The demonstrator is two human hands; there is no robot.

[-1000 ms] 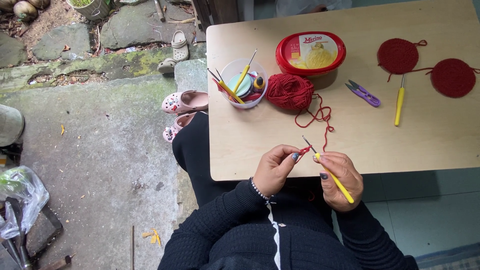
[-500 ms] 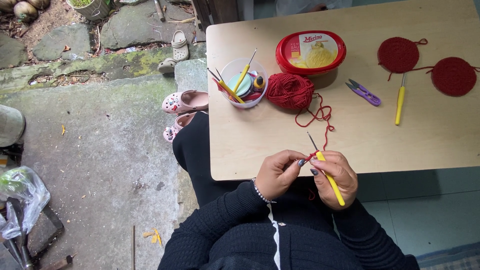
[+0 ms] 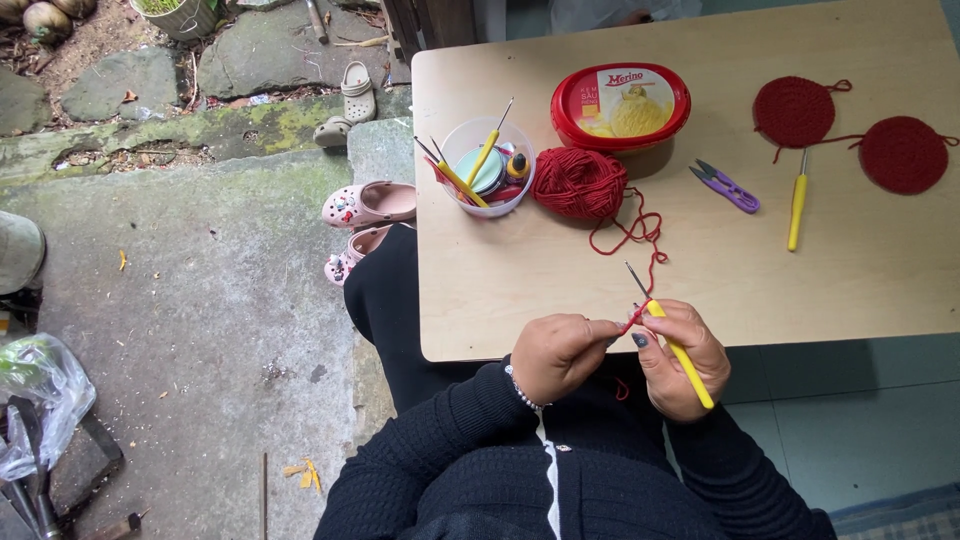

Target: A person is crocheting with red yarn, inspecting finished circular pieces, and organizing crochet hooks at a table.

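Head view, looking down: nearest to us are our black knit sleeves, and just beyond them our two hands meet at the near edge of the pale wooden table. Our right hand is curled around a yellow-handled crochet hook, fingers closed on the handle, with the metal tip pointing up and away over the tabletop. Our left hand has its fingertips pressed together, pinching the red yarn right beside the hook's shaft; whether a stitch sits on the hook we cannot tell.

From our fingers the strand runs up in loose loops across the table to a red yarn ball, which rests touching a clear plastic cup filled with more hooks and small bits. Just behind the ball stands a red oval tub with a yellow picture on its lid.

To the right, well apart from our hands, a purple thread snipper lies near a second yellow hook. Beyond those sit two red crocheted rounds, joined by a strand.

Off the table to the left, pink clogs sit on the concrete by our leg, and a grey sandal lies further off on the stones.
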